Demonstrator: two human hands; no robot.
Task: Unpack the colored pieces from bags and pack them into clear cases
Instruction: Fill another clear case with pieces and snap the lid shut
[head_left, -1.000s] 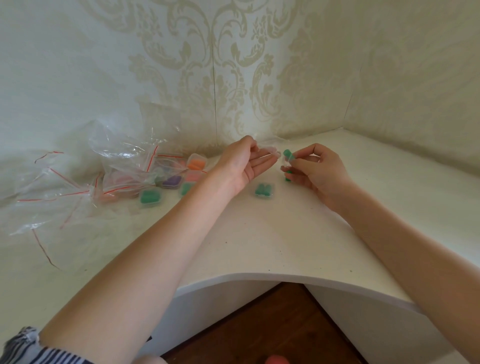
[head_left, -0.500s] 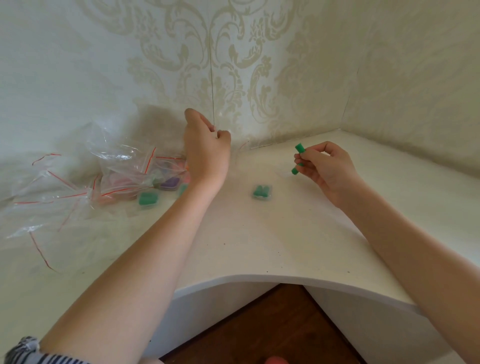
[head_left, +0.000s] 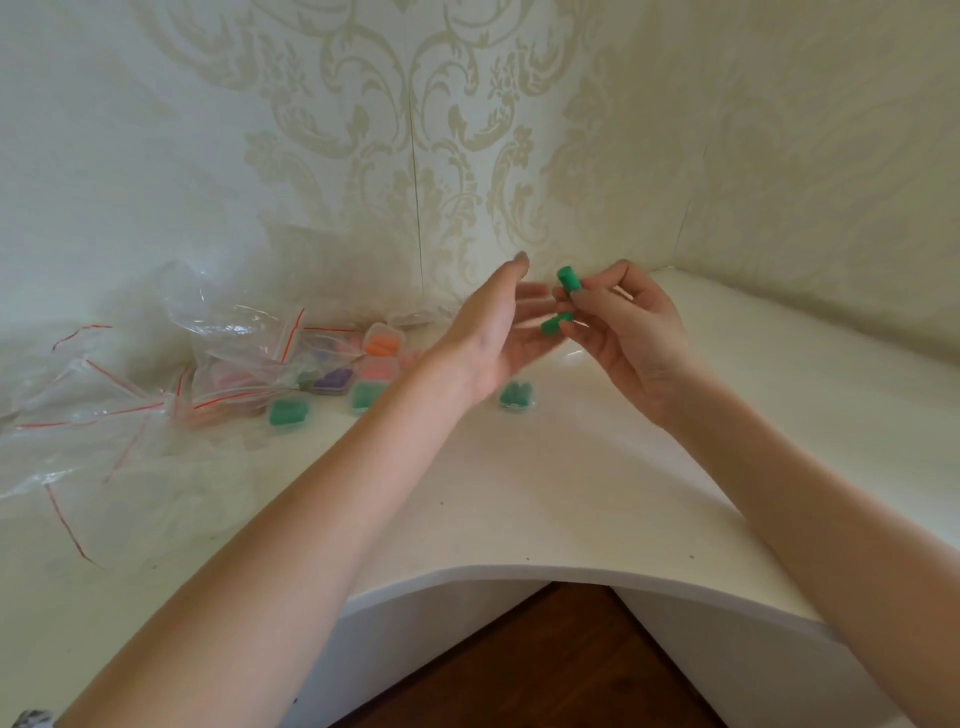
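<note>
Looking down at a white corner table (head_left: 519, 519), two bare forearms are seen reaching toward the far wall. Two green pieces are pinched in the right hand (head_left: 631, 338): the upper green piece (head_left: 569, 279) is held near upright, its long axis tilted slightly left at the top, while the lower green piece (head_left: 557, 322) lies closer to level, its free end aimed left and near. Both are held above the table. The left hand (head_left: 501, 332) is open just beside them, fingers extended and gripping nothing. Much appears done: several filled clear cases (head_left: 332, 382) sit at the left, and one green-filled case (head_left: 516, 396) lies beneath the hands. Emptied bags (head_left: 104, 415) are heaped far left. The held pair is judged not yet packed.
</note>
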